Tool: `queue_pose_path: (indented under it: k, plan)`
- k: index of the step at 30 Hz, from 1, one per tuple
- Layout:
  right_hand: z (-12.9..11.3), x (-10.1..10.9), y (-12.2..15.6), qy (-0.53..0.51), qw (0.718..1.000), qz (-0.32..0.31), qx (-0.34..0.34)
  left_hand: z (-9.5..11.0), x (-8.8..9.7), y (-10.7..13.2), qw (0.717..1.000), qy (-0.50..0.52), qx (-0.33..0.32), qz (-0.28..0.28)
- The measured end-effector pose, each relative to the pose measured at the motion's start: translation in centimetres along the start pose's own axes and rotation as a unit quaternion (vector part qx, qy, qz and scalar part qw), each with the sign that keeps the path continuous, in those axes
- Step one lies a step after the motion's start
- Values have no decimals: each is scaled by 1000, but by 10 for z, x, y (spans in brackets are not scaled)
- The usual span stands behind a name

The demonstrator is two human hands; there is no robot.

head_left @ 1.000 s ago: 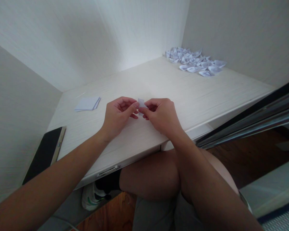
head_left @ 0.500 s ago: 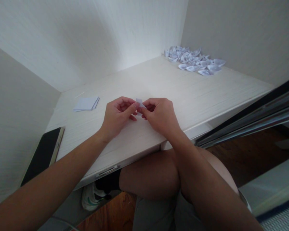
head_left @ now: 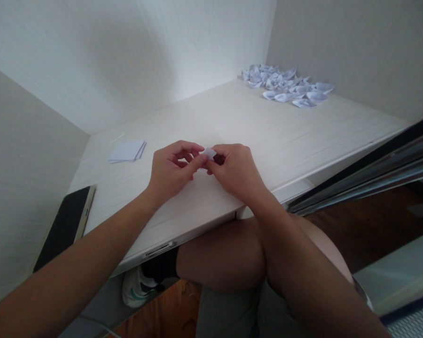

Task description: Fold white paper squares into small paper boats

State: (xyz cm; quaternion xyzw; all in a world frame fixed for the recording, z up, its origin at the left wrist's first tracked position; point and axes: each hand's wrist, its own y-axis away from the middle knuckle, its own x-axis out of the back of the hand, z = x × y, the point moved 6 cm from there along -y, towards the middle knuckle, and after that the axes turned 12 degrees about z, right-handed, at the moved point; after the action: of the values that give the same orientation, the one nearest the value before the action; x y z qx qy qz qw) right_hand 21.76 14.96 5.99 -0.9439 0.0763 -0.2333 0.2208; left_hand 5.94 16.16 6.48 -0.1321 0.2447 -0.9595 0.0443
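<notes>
A small folded piece of white paper (head_left: 209,153) is held between both hands, a little above the white desk. My left hand (head_left: 174,165) pinches its left side with thumb and fingers. From the right, my right hand (head_left: 234,164) grips the same paper, thumb near the left thumb. Fingers cover much of the piece, so its full shape is hidden. To the left of my left hand lies a small stack of white paper squares (head_left: 126,151).
Many folded paper boats (head_left: 285,84) sit clustered at the desk's back right, by the wall. A dark-screened phone (head_left: 63,225) lies at the left edge. The desk (head_left: 197,117) has a drawer handle (head_left: 159,250) in front, above my crossed leg.
The paper between my fingers has turned from upright to tilted, with a corner now pointing up. My left index finger has lifted and straightened somewhat. The view has shifted slightly.
</notes>
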Motion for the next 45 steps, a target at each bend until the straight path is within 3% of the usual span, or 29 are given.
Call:
queue_pose_path:
  k: [10, 14, 18, 24, 30, 39, 45]
  plan:
    - [-5, -4, 0, 68, 996, -33, 51, 20, 2, 1, 976, -136, -168, 0]
    - [-3, -4, 0, 78, 995, -38, 48, 19, 0, 1, 972, -149, -182, -20]
    - [-5, -1, 0, 45, 998, -18, 47, 17, 2, 3, 975, -136, -178, 7]
    - [-4, 1, 1, -85, 996, 29, 27, 8, 3, 0, 991, 43, -115, 54]
    - [11, -5, 1, -271, 961, 39, -30, 0, 2, -8, 990, 125, -40, 58]
    - [11, 2, 0, -245, 965, 44, -79, -9, -4, -3, 979, 189, 74, 14]
    - [4, 6, 0, -300, 951, -8, -71, -11, -5, -5, 965, 224, 135, 2]
